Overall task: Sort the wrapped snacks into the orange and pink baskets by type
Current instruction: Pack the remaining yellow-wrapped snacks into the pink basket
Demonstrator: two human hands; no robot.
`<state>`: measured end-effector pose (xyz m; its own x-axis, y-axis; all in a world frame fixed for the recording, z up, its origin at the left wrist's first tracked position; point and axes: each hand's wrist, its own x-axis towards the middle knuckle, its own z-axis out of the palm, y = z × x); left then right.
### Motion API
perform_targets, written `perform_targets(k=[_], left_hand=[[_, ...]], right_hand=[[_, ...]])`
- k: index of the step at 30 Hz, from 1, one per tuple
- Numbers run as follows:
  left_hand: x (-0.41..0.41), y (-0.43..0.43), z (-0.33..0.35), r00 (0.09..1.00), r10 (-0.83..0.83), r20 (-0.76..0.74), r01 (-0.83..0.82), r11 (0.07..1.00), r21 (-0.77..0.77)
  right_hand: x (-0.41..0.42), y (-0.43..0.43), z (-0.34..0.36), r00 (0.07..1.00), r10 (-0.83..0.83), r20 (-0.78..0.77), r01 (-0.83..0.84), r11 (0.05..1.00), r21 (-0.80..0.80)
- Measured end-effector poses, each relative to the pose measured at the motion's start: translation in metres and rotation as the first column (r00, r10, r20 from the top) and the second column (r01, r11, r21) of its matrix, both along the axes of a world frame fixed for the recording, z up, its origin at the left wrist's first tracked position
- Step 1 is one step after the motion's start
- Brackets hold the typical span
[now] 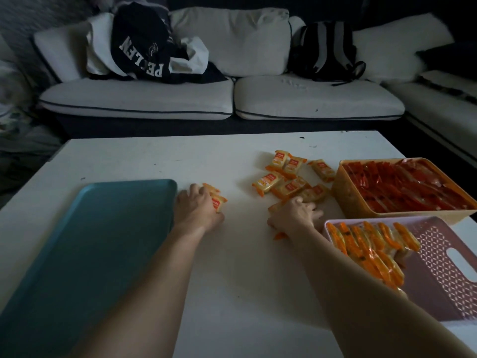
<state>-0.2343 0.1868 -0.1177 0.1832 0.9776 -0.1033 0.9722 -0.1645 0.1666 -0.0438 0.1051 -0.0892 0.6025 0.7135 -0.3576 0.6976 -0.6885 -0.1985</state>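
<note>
Right grip (pixel 296 215), clenched on a yellow packet (pixel 279 235), had the pink basket (pixel 444 267) just to its right; I judged my left grip (pixel 198 206), grasping other packets (pixel 218 202), farther.

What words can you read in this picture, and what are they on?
"PECLEN": white letters, upside down, on the dark garment on the sofa; folds may hide more.
On the yellow snack wrappers: red labels, print too small to read.
</note>
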Motion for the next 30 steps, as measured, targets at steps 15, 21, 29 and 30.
perform_targets(k=[15,21,29,30], left_hand=[[0.054,-0.023,0.008,0.92,0.13,0.37,-0.086,0.988,-0.132],[0.115,0.017,0.031,0.774,0.027,0.632,-0.061,0.998,0.032],[0.154,0.05,0.011,0.926,-0.024,0.376,0.116,0.968,-0.224],[0.151,0.05,0.009,0.916,0.009,0.401,0.1,0.963,-0.249]], right_hand=[[0.011,-0.005,0.019,0.962,-0.133,-0.239,0.202,0.933,0.296],[0.027,0.017,0.009,0.826,-0.436,-0.359,0.562,0.689,0.457],[0.039,0.042,-0.005,0.756,-0.446,-0.479,0.591,0.78,0.205],[0.039,0.046,-0.006,0.765,-0.414,-0.494,0.563,0.801,0.202]])
